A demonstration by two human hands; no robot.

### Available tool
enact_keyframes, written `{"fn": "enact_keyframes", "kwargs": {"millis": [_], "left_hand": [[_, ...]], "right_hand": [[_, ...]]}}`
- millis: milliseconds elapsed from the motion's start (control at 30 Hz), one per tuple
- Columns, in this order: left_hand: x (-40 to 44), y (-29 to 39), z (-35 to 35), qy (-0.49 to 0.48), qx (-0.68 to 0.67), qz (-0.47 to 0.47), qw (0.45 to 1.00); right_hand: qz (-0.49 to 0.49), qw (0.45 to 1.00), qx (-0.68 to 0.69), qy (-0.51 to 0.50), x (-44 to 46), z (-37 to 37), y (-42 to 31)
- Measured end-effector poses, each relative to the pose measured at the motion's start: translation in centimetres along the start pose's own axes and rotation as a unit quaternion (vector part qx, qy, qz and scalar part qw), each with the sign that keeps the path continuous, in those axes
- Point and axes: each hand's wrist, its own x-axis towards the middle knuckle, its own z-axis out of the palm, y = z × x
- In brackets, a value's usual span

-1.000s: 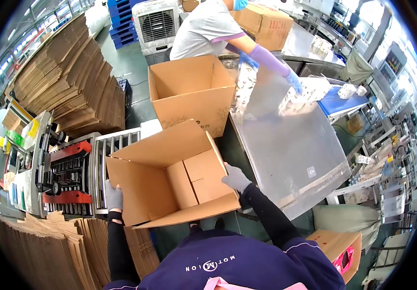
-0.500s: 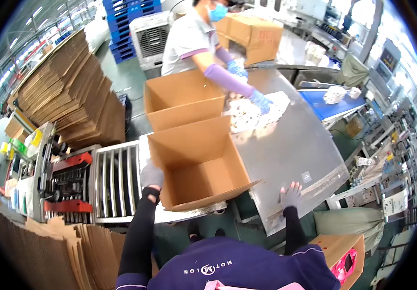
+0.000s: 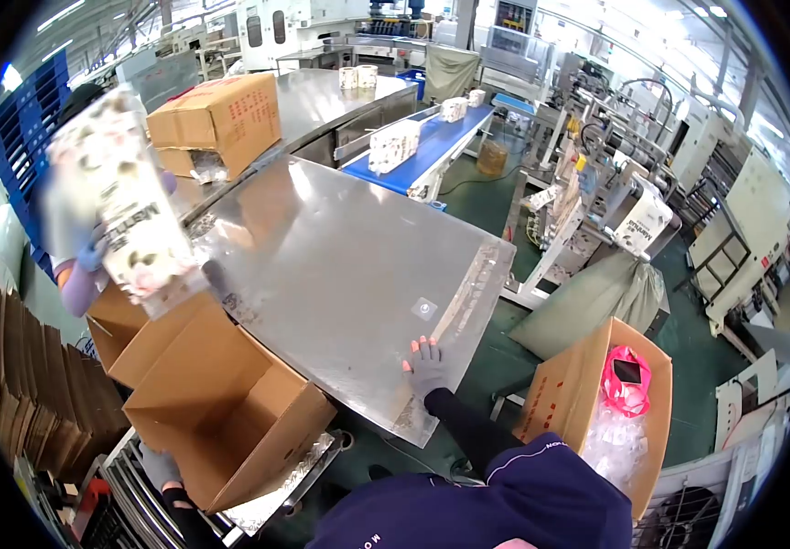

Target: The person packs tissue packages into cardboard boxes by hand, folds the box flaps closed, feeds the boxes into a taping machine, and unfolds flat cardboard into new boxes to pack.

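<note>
My left hand [image 3: 159, 465], in a grey fingerless glove, lies against the outer left side of an open cardboard box [image 3: 207, 407]. Nothing shows inside this box, which rests at the end of a roller conveyor. My right hand [image 3: 427, 368], gloved alike with bare fingertips, is flat on the metal table [image 3: 349, 247], fingers spread. Beyond the box, a co-worker's blue-gloved hand [image 3: 91, 252] holds up a long white flower-printed pack [image 3: 125, 201], blurred by motion. That pack hangs above a second open carton [image 3: 111, 325], which is partly hidden.
White printed packs [image 3: 393, 146] ride a blue conveyor belt [image 3: 432, 151] beyond the table. A closed-top carton [image 3: 221, 123] stands at the back left. Near my right arm, a carton [image 3: 560, 393] holds clear plastic, a pink bag and a phone. Flattened cardboard [image 3: 38, 384] is stacked at left.
My view has swung to the right. The co-worker has lifted the printed packs off the table, toward the cartons. Both my hands keep their places on the box and the table.
</note>
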Motion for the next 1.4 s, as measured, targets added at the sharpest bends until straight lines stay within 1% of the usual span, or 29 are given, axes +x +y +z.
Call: {"fn": "enact_keyframes", "kwargs": {"millis": [100, 167, 267, 300, 333, 400, 467, 500, 567, 600, 633, 733, 767, 867, 967, 1067, 1100, 1200, 1233, 1300, 1400], "left_hand": [[-0.4, 1.0, -0.8, -0.031, 0.024, -0.016, 0.999], [-1.4, 4.0, -1.7, -0.032, 0.024, -0.029, 0.999], [-0.9, 1.6, -0.9, 0.003, 0.035, -0.009, 0.999], [-1.1, 1.4, -1.1, -0.017, -0.002, 0.002, 1.000], [-1.1, 1.5, -1.3, -0.036, 0.020, -0.007, 0.999], [-2.6, 6.2, -2.7, -0.028, 0.041, -0.042, 0.998], [-2.4, 5.7, -2.7, -0.038, -0.021, -0.064, 0.997], [-2.6, 5.6, -2.5, -0.013, -0.008, -0.062, 0.998], [-3.2, 8.1, -4.4, -0.052, 0.160, 0.013, 0.986], [-3.9, 10.0, -5.8, -0.070, 0.243, 0.050, 0.966], [-4.5, 15.1, -7.9, -0.118, 0.189, -0.058, 0.973], [-4.2, 13.4, -7.1, -0.112, 0.122, -0.069, 0.984], [-4.5, 15.8, -8.2, -0.111, 0.098, -0.092, 0.985], [-4.6, 16.8, -8.6, -0.127, 0.096, -0.102, 0.982], [-3.5, 15.9, -8.0, -0.181, 0.139, -0.181, 0.957], [-4.3, 16.6, -8.4, -0.112, 0.116, -0.067, 0.985], [-4.2, 14.8, -7.7, -0.099, 0.128, -0.032, 0.986], [-3.8, 16.2, -8.6, -0.133, 0.096, -0.091, 0.982], [-3.7, 15.7, -8.3, -0.132, 0.113, -0.106, 0.979], [-3.8, 15.2, -8.0, -0.134, 0.125, -0.112, 0.977], [-3.4, 14.1, -7.5, -0.122, 0.136, -0.103, 0.978]], "right_hand": [[-0.008, 1.000, -0.009, 0.002, -0.1, -0.9, -0.1], [-0.012, 1.000, -0.011, 0.021, -0.2, -0.6, 0.1], [-0.020, 0.999, -0.021, 0.035, 0.1, -0.7, -0.2], [-0.022, 0.999, -0.027, 0.034, 0.0, -1.1, -0.4], [-0.017, 0.999, -0.033, 0.032, -0.1, -1.3, -0.6], [-0.014, 0.998, -0.048, 0.029, 0.0, -1.4, -0.6], [-0.009, 0.999, -0.037, 0.021, 0.2, -1.3, -0.4], [-0.006, 0.999, -0.029, 0.016, 0.2, -1.1, -0.4], [-0.008, 0.999, -0.037, 0.006, 0.2, -1.1, -0.5], [-0.010, 0.999, -0.041, 0.000, 0.1, -1.0, -0.4], [-0.009, 0.999, -0.042, 0.000, 0.1, -0.8, -0.3], [-0.006, 0.999, -0.041, -0.002, 0.1, -0.3, -0.2], [-0.006, 0.999, -0.037, -0.004, 0.2, -0.2, -0.1], [-0.002, 0.999, -0.041, -0.014, 0.2, -0.3, -0.1], [0.002, 0.999, -0.029, -0.023, 0.1, -0.6, -0.2], [0.010, 1.000, -0.016, -0.026, 0.2, -0.7, -0.3], [0.012, 0.999, -0.014, -0.028, 0.2, -0.7, -0.3], [0.018, 1.000, -0.017, -0.003, 0.1, 0.1, 0.0], [0.047, 0.998, -0.030, -0.004, 0.1, -0.3, 0.2], [0.104, 0.993, -0.048, -0.002, 0.2, -0.7, -0.4], [0.119, 0.991, -0.056, -0.009, 0.3, 0.5, 0.1]]}}
